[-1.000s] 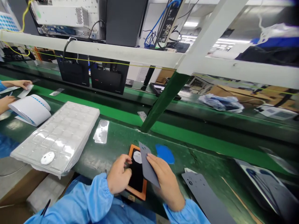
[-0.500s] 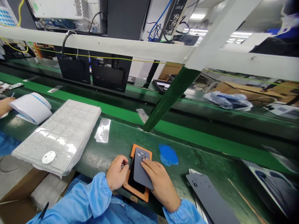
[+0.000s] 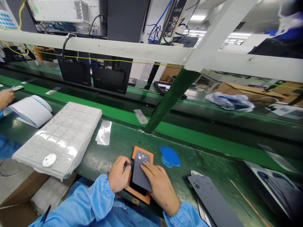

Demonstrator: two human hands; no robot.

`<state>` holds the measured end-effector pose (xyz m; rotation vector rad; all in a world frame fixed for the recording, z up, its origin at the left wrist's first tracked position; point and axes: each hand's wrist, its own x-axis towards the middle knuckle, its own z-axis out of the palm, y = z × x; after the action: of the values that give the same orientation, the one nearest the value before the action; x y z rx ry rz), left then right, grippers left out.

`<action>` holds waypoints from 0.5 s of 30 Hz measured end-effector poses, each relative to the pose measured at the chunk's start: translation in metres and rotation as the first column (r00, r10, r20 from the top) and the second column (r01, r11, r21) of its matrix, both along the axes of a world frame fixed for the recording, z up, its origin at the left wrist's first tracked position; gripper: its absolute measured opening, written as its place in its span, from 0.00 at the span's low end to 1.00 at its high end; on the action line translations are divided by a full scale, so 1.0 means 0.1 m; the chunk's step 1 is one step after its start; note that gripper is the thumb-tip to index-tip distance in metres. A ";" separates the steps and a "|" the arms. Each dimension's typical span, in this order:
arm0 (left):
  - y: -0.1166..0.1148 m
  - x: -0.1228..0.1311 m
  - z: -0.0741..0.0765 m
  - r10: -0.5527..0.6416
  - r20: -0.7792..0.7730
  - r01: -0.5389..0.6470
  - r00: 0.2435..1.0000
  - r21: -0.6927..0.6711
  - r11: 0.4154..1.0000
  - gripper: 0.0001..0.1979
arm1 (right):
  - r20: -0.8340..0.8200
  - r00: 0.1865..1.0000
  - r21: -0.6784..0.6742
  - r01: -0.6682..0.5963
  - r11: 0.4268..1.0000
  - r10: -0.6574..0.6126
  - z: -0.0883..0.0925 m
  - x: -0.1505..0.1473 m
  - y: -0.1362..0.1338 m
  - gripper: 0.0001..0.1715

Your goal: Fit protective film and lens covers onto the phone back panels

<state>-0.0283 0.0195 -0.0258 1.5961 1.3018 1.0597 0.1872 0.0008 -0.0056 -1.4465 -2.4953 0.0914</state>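
Observation:
A grey phone back cover [image 3: 142,176] with camera holes lies over a black phone-shaped piece [image 3: 136,186] in an orange fixture [image 3: 148,151], slightly askew to it. My right hand [image 3: 163,186] grips the cover from the right, fingers laid across its face below the camera holes. At the fixture's left edge is my left hand [image 3: 119,175], its thumb and forefinger curled together. Whatever sits between those fingertips is too small to make out. More grey back covers [image 3: 213,195] lie stacked at the right.
A blue patch [image 3: 169,156] is on the green bench behind the fixture. Clear film pieces [image 3: 104,132] and a wrapped stack of plastic trays [image 3: 59,135] lie left. A slanted post [image 3: 172,97] rises ahead. Another person's hand [image 3: 6,98] is at far left.
The cover and my right hand have shifted slightly left over the black piece. My left hand stays almost in place. A film piece on the green strip and the other person's hand have moved.

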 end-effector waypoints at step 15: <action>0.12 0.06 0.11 0.008 -0.065 0.001 0.998 0.140 0.990 0.11 | -0.013 1.000 -0.145 -0.018 0.989 0.016 0.15 0.02 0.09 0.37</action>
<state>-0.0220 0.0318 -0.0146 1.7463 1.2979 1.1303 0.1893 0.0098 0.0092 -1.4745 -2.5382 0.2898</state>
